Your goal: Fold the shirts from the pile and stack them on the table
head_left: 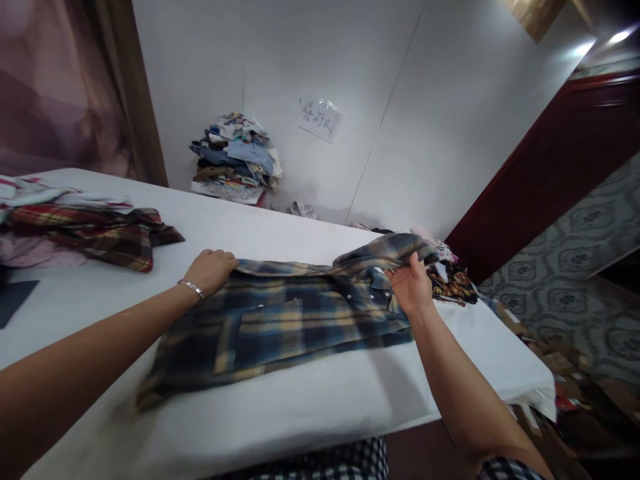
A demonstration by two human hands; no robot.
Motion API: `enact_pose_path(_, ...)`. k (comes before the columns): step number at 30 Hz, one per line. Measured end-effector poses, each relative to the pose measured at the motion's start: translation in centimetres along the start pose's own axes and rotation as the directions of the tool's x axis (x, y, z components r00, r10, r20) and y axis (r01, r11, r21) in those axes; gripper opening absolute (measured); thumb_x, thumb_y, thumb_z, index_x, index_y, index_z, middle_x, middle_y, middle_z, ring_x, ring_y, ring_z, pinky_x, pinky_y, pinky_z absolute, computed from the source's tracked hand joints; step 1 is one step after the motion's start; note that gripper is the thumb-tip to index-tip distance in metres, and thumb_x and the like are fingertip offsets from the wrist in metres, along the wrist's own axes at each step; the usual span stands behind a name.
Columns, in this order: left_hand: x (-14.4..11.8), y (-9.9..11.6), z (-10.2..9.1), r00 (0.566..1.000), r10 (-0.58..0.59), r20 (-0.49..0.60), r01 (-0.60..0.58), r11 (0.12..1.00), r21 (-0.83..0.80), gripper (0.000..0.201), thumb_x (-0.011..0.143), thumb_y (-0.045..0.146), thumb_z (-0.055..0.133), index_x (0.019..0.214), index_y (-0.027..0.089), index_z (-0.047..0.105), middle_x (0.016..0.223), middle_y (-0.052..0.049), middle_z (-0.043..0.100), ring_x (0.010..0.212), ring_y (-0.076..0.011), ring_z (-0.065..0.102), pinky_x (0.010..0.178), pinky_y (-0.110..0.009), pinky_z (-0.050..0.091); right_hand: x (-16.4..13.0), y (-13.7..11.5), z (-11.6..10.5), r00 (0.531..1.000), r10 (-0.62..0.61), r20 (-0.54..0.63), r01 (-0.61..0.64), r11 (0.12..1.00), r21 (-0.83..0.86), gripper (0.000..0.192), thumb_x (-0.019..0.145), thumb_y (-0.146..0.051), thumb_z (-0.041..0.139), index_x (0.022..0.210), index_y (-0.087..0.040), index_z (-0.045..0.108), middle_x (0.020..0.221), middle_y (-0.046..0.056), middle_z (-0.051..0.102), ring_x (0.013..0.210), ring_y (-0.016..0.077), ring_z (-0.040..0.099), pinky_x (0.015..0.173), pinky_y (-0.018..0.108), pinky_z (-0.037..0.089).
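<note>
Plaid button-up shirt [295, 327]: on the white table [310, 400], front up, collar [381, 279] towards three o'clock and hem towards nine; lying crosswise seems to put both ends within reach. Other directions run from its middle.
Left hand [213, 270]: at ten o'clock, fingers closed over the far edge near the hem, probably to anchor that corner and hold the edge straight.
Right hand [413, 283]: between two and three o'clock, grasping a raised roll of shirt cloth, perhaps a sleeve, beside the collar; thumb on top, other fingers partly hidden. The lift likely keeps loose cloth off the shirt's front.
Red plaid garment [120, 237]: in the heap at nearly ten o'clock, apart from the shirt, presumably leaving working space.
Clothes stack [237, 160]: at eleven o'clock by the wall, seemingly set aside.
Dark floral garment [453, 281]: just beyond the right hand.
</note>
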State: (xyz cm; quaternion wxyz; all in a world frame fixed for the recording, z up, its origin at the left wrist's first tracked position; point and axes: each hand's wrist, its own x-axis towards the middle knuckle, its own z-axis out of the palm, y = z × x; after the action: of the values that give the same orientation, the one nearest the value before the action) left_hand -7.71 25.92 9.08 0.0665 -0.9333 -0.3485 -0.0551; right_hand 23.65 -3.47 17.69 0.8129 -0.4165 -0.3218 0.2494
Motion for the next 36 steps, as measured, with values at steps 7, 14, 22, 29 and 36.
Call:
enact_pose_path(7, -2.6, 0.6, 1.6, 0.986, 0.164, 0.032, -0.162, 0.984, -0.073, 0.029, 0.078, 0.006, 0.044, 0.082, 0.017, 0.070, 0.095, -0.012, 0.066, 0.092, -0.0266, 0.059, 0.078, -0.037, 0.040, -3.2, 0.1, -1.7, 0.989, -0.125, -0.078, 0.120, 0.991, -0.067, 0.032, 0.082, -0.031, 0.066, 0.113, -0.038, 0.057, 0.122, -0.005, 0.066, 0.105, 0.0153, 0.063, 0.092, 0.041, 0.049)
enact_pose_path(14, -5.1, 1.5, 1.4, 0.975, 0.223, -0.024, -0.224, 0.970, -0.093, 0.029, 0.079, 0.007, 0.042, 0.081, 0.016, 0.070, 0.089, -0.013, 0.064, 0.085, -0.0257, 0.059, 0.076, -0.038, 0.042, -4.4, -1.2, -2.8, 0.978, -0.195, -0.069, 0.191, 0.980, -0.058, 0.038, 0.083, -0.028, 0.065, 0.116, -0.042, 0.054, 0.120, -0.005, 0.066, 0.096, 0.0139, 0.066, 0.088, 0.038, 0.050)
enact_pose_path(22, -7.6, 2.4, 2.0, 0.973, 0.216, 0.075, -0.190, 0.946, -0.264, 0.040, 0.078, 0.010, 0.037, 0.100, 0.016, 0.069, 0.097, -0.011, 0.064, 0.091, -0.0242, 0.062, 0.085, -0.036, 0.047, -6.0, -0.2, -3.9, 0.968, -0.230, -0.099, 0.226, 0.973, -0.051, 0.034, 0.084, -0.028, 0.063, 0.114, -0.040, 0.050, 0.125, -0.004, 0.061, 0.104, 0.0161, 0.065, 0.087, 0.040, 0.051)
enact_pose_path(29, -7.1, 1.6, 0.7, 0.985, 0.103, 0.136, -0.016, 0.849, -0.529, 0.036, 0.075, 0.030, 0.051, 0.104, 0.020, 0.071, 0.104, -0.008, 0.068, 0.090, -0.0264, 0.064, 0.083, -0.037, 0.048, -5.3, -0.8, -3.4, 0.932, -0.342, -0.119, 0.330, 0.937, -0.113, 0.042, 0.084, -0.027, 0.063, 0.120, -0.042, 0.048, 0.124, -0.003, 0.060, 0.101, 0.0146, 0.065, 0.086, 0.039, 0.054)
enact_pose_path(36, -4.0, 6.0, -3.1, 0.991, -0.060, 0.122, 0.134, 0.299, -0.945, 0.062, 0.079, 0.067, 0.046, 0.108, 0.016, 0.066, 0.110, -0.012, 0.070, 0.096, -0.0269, 0.065, 0.086, -0.039, 0.053, -2.7, 2.2, 6.5, 0.821, -0.183, 0.541, 0.454, 0.785, -0.423, 0.038, 0.084, -0.038, 0.064, 0.121, -0.027, 0.063, 0.118, 0.002, 0.068, 0.114, 0.0212, 0.061, 0.101, 0.039, 0.047)
